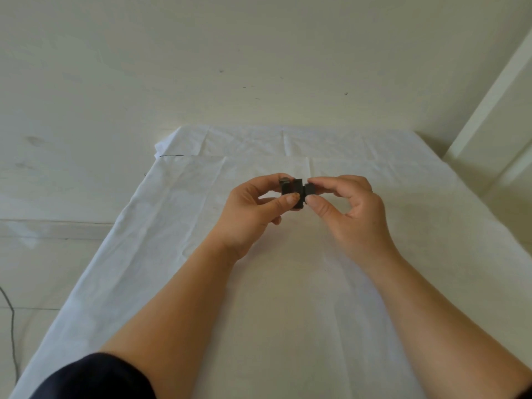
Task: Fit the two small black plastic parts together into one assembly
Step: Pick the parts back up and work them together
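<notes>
- Between the two hands, raised above the white-cloth-covered desk (288, 312), the two small black plastic parts meet: the larger blocky black plastic part (292, 191) on the left and the smaller black plastic cube-like part (309, 189) on the right, touching or almost touching side by side.
- The left hand (253, 214) pinches the larger part between thumb and fingertips; the right hand (348, 208) pinches the smaller part between thumb and forefinger. Both hands are closed on their parts.
- Progress, as I judge it: both parts are picked up and brought together, so the work is at the mating step. Whether the smaller part is already seated or only lined up cannot be told; the joint is too small and dark.
- What seems left is pressing the two home, if that is not done, and checking that they hold as one.
- Both parts look matt black, hard and angular; the larger shows a paler greyish face at its far left corner, beneath the left fingertips.
</notes>
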The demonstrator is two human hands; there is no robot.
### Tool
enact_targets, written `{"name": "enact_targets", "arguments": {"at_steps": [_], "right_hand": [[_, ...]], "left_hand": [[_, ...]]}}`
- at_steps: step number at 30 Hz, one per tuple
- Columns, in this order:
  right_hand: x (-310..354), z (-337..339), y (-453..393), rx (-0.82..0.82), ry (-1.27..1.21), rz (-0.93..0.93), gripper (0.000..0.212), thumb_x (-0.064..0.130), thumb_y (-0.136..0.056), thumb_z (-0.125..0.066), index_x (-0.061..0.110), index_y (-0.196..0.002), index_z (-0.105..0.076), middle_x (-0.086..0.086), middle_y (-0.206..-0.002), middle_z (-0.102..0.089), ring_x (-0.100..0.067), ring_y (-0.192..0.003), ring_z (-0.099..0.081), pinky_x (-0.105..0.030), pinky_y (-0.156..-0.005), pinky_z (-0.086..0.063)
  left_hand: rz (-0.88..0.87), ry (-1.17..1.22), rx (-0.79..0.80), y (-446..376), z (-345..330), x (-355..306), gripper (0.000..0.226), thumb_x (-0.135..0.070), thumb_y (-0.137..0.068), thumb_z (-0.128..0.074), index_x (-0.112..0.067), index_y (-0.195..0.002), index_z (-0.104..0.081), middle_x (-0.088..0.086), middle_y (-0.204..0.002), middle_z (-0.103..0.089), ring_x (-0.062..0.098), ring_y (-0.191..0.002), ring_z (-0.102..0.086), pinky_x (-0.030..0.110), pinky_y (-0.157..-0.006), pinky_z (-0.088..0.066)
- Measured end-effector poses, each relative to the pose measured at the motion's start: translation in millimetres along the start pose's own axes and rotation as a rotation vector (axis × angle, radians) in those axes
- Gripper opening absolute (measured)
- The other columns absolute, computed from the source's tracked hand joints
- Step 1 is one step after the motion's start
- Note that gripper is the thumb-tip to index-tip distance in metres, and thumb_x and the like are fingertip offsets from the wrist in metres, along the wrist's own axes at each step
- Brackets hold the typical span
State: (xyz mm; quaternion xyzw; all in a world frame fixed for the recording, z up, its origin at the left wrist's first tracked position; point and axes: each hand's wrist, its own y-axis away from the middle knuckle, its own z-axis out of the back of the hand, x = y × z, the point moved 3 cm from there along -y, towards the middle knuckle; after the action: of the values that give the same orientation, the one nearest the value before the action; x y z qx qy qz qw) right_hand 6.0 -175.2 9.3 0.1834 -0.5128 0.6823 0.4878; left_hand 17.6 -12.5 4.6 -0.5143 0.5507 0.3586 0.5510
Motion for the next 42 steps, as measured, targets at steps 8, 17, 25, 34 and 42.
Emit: {"name": "enact_targets", "arguments": {"at_steps": [8, 17, 25, 34, 42], "right_hand": [[-2, 0, 1, 0.008, -0.125, -0.119, 0.017, 0.027, -0.082, -0.066, 0.041, -0.072, -0.064, 0.015, -0.084, -0.065, -0.003, -0.086, -0.061, -0.012, -0.075, -0.042], [-11, 1, -2, 0.033, -0.266, -0.22, 0.041, 0.036, -0.09, -0.054, 0.003, -0.066, -0.063, 0.006, -0.051, -0.065, -0.011, -0.058, -0.057, -0.015, -0.061, -0.042], [2, -4, 2, 0.035, -0.124, -0.026, 0.027, 0.037, -0.085, -0.056, 0.04, -0.112, -0.054, 0.021, -0.109, -0.059, -0.002, -0.106, -0.053, -0.014, -0.081, -0.044], [9, -3, 1, -0.007, 0.092, 0.235, 0.038, 0.023, -0.079, -0.067, 0.019, -0.116, -0.061, 0.025, -0.108, -0.051, -0.013, -0.107, -0.047, -0.038, -0.089, -0.046], [6, -2, 0, 0.012, -0.022, 0.08, 0.027, 0.027, -0.076, -0.068, 0.035, -0.101, -0.062, 0.01, -0.097, -0.061, -0.013, -0.104, -0.054, -0.028, -0.086, -0.047]], "left_hand": [[-0.088, -0.093, 0.01, 1, -4, -4, 0.026, 0.0, -0.076, -0.068, -0.02, -0.092, -0.065, -0.006, -0.086, -0.067, 0.014, -0.074, -0.064, 0.021, -0.055, -0.044], [-0.12, -0.147, 0.072, 3, -9, -5, 0.025, -0.004, -0.075, -0.07, -0.022, -0.092, -0.066, -0.008, -0.088, -0.066, 0.012, -0.075, -0.065, 0.022, -0.057, -0.047], [0.001, 0.085, -0.032, -1, 0, -1, 0.023, -0.012, -0.071, -0.071, -0.022, -0.091, -0.069, -0.002, -0.083, -0.072, 0.018, -0.074, -0.07, 0.02, -0.052, -0.042], [0.151, 0.236, 0.078, 0, -1, 0, 0.031, -0.021, -0.071, -0.063, -0.013, -0.101, -0.067, -0.001, -0.085, -0.074, 0.011, -0.075, -0.068, 0.014, -0.051, -0.042], [0.074, 0.112, 0.062, 0, 1, 1, 0.024, -0.014, -0.071, -0.068, -0.025, -0.092, -0.068, 0.003, -0.096, -0.065, 0.02, -0.084, -0.068, 0.022, -0.06, -0.041]]}}
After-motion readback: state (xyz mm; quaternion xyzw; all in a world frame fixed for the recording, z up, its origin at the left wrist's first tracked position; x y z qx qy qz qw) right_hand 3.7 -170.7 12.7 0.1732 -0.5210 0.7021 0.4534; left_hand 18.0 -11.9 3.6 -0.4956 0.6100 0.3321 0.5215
